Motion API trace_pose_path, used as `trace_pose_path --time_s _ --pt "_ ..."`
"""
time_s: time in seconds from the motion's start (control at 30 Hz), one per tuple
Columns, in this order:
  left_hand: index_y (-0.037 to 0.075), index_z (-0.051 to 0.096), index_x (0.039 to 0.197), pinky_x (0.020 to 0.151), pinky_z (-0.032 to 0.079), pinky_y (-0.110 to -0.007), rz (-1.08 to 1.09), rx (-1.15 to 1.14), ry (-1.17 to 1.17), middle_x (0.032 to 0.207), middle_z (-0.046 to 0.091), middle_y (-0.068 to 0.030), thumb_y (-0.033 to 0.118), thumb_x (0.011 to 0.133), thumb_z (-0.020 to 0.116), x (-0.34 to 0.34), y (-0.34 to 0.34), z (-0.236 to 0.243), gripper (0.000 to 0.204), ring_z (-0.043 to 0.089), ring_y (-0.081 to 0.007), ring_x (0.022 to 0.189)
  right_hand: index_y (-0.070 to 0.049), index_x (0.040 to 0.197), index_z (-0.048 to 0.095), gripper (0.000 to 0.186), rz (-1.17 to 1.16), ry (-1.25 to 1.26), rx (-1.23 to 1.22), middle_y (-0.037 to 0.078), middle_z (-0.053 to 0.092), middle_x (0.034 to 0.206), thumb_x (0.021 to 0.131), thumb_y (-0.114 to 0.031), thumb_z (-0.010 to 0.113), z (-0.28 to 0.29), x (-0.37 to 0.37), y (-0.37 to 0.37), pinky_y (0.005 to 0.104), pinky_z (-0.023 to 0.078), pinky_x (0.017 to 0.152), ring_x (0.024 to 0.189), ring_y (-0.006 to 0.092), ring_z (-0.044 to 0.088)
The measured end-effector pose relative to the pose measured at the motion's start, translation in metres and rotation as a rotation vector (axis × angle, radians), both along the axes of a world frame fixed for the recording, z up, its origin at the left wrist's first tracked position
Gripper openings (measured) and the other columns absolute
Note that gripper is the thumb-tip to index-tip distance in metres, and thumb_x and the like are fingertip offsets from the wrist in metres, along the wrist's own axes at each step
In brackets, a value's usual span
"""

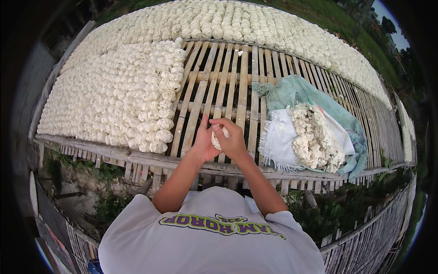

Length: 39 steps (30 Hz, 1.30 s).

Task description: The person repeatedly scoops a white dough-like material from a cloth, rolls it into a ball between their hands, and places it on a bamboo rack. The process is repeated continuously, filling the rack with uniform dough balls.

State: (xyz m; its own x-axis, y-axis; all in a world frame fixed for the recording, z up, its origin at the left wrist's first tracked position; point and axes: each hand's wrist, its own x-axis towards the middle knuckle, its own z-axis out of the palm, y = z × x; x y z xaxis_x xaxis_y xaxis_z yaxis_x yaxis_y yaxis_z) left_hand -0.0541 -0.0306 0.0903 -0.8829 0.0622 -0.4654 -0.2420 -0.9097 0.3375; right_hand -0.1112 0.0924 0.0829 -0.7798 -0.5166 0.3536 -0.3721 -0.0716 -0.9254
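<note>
Between my two hands, over the bamboo slats, is a pale off-white ball of moist, crumbly-looking mash. My left hand cups it from the left with the thumb pointing up. The fingers of my right hand curl over it from the right, hiding part of it. To the right, a heap of loose white mash lies in an opened white woven sack with a green mesh sack around it. Rows of similar white balls stand packed together at the left.
The slatted bamboo rack has gaps between its strips and a wooden front rail. More white balls line its far side. A small white scrap rests on the slats. Another bamboo rack stands at lower right.
</note>
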Motion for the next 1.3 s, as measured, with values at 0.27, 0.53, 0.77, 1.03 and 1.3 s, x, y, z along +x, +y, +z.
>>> trace_pose_path --time_s 0.27,0.53,0.77,1.03,1.3 --pt "0.008 0.066 0.121 0.107 0.055 -0.051 0.124 0.060 -0.018 0.129 0.070 -0.0155 0.044 0.106 0.048 0.008 0.006 -0.018 0.043 0.067 -0.0364 0.124 0.002 0.120 0.074 0.022 -0.018 -0.011 -0.129 0.011 0.070 0.116 0.107 -0.013 0.065 0.013 0.018 0.003 0.0300 0.054 0.088 0.101 0.0173 0.069" --pt "0.007 0.068 0.106 0.117 0.046 -0.063 0.241 0.132 0.035 0.131 0.070 -0.0171 0.040 0.106 0.055 0.017 -0.007 -0.024 0.036 0.061 -0.0368 0.136 -0.001 0.122 0.075 0.025 -0.125 0.101 0.464 0.010 0.076 0.105 0.103 -0.016 0.071 -0.014 -0.022 0.072 0.0415 0.056 0.092 0.098 0.0266 0.073" --pt "0.006 0.069 0.099 0.119 0.041 -0.068 0.105 0.112 0.334 0.154 0.057 -0.0197 0.040 0.111 0.051 0.019 -0.021 -0.023 0.040 0.044 -0.0354 0.153 -0.008 0.108 0.078 0.018 -0.192 0.221 0.832 0.012 0.076 0.109 0.094 -0.020 0.075 -0.011 -0.005 0.068 0.0505 0.045 0.099 0.104 0.0325 0.070" --pt "-0.004 0.057 0.144 0.123 0.040 -0.061 0.104 -0.033 0.333 0.163 0.049 -0.0156 0.046 0.113 0.044 0.015 -0.017 -0.011 0.060 0.038 -0.0267 0.157 -0.001 0.107 0.076 0.018 -0.127 0.098 0.691 0.012 0.076 0.100 0.097 -0.016 0.077 0.033 -0.020 0.051 0.0386 0.055 0.080 0.095 0.0256 0.071" --pt "0.015 0.073 0.113 0.118 0.043 -0.061 0.227 -0.175 0.251 0.154 0.058 -0.0185 0.053 0.112 0.045 0.010 -0.004 0.002 0.047 0.047 -0.0326 0.150 0.001 0.130 0.068 0.030 0.009 -0.036 -0.126 0.022 0.063 0.137 0.106 -0.015 0.065 0.029 0.009 0.019 0.0354 0.058 0.083 0.126 0.0204 0.062"
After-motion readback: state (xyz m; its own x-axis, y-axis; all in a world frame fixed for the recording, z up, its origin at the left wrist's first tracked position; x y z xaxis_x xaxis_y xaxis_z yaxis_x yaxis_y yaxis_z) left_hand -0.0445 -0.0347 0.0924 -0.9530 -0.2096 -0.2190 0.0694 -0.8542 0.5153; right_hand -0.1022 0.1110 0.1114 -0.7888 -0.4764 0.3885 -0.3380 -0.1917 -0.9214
